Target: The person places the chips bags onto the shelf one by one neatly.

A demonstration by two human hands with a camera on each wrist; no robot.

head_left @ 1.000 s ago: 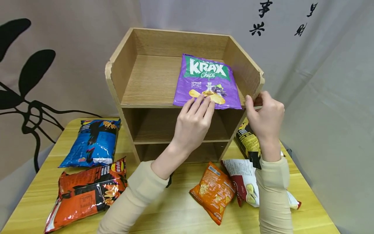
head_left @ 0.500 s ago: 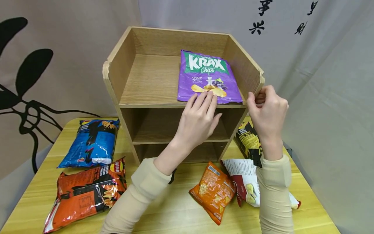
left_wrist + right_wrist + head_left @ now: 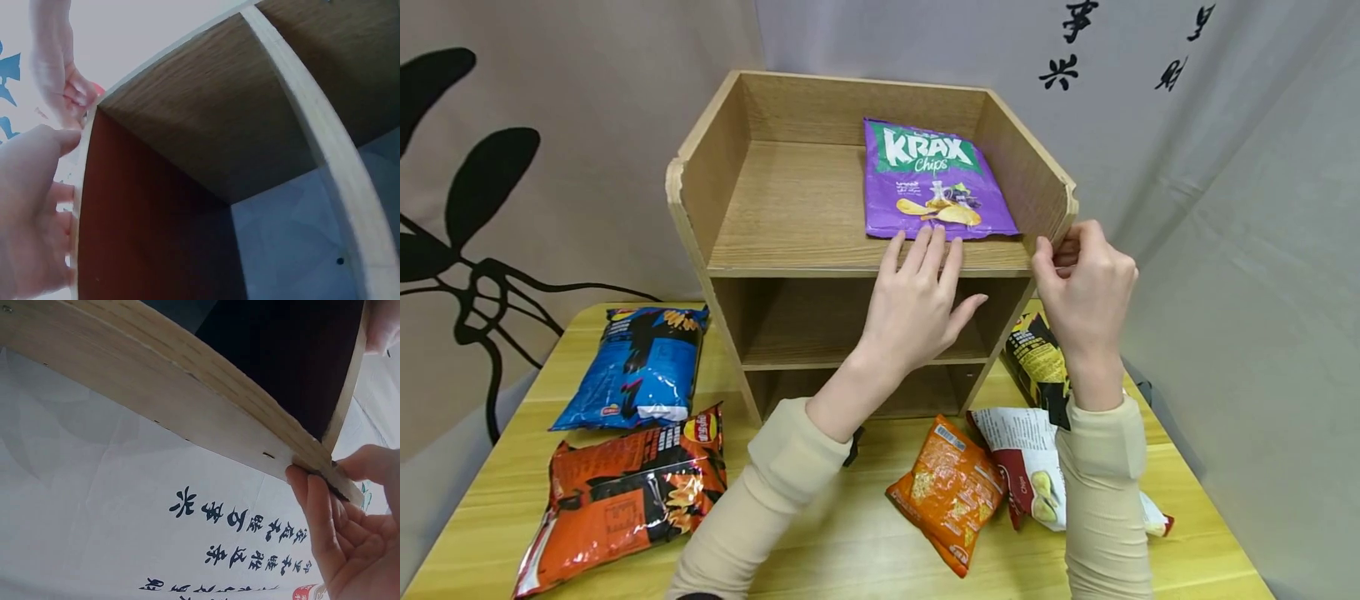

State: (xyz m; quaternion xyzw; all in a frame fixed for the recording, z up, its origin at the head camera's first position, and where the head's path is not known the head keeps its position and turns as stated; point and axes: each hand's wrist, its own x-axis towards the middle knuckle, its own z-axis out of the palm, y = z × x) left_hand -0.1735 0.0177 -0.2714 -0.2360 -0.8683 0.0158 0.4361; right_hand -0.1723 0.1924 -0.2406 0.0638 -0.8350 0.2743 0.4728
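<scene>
A purple and green bag of Krax chips (image 3: pixel 936 179) lies face up on the top shelf of a small wooden shelf unit (image 3: pixel 797 200), towards its right wall. My left hand (image 3: pixel 913 300) reaches over the shelf's front edge with straight, spread fingers, the fingertips right at the bag's lower edge. At the right front corner, my right hand (image 3: pixel 1086 300) grips the edge of the unit's side panel between thumb and curled fingers. The right wrist view shows that hand (image 3: pixel 356 525) pinching the panel edge. In the left wrist view the left hand (image 3: pixel 31 212) is beside the top shelf's front edge.
On the table (image 3: pixel 820 533), a blue snack bag (image 3: pixel 636 367) and a larger orange-red bag (image 3: pixel 625 492) lie left of the unit. An orange bag (image 3: pixel 951 492) lies in front. A white and maroon chip bag (image 3: pixel 1026 467) and a yellow-black bag (image 3: pixel 1037 358) lie at right, partly behind my right arm.
The Krax bag has slid back on the top shelf, its lower edge now behind the shelf's front edge. My left hand moved with it and spread its fingers. The right hand kept its grip.
</scene>
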